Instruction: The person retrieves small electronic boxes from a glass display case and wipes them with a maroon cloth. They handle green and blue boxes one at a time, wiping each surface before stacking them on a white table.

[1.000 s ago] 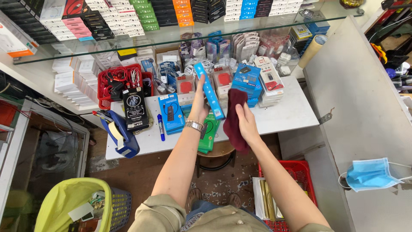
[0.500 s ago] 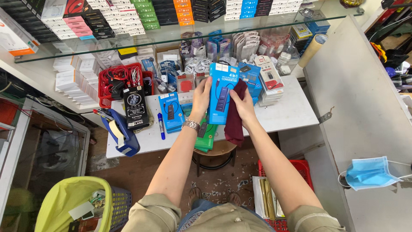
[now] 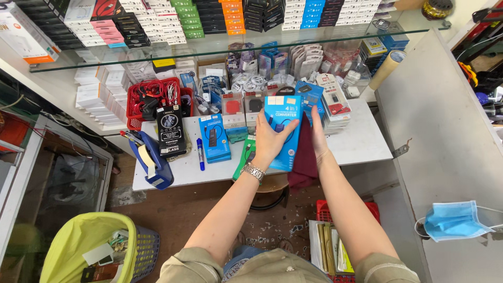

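A: Head view: what do the hands grip?

B: At frame centre, the left hand (image 3: 268, 140) and right hand (image 3: 317, 132) grasp a flat blue box (image 3: 283, 131) by its two sides, held above the white table (image 3: 361, 142).

A: Other packages?

B: A smaller blue box (image 3: 214, 138) and a black package (image 3: 171, 131) lie centre-left; coloured box rows (image 3: 209, 18) fill the glass shelf (image 3: 220, 46) at the top.

A: The room?

B: A yellow-lined bin (image 3: 84, 251) sits lower left on brown floor.

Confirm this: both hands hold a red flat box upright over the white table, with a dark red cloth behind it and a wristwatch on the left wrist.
Not quite: the flat box is blue, not red. The head view shows the left hand and right hand holding it upright over the white table, the dark red cloth behind it, and the wristwatch on the left wrist.
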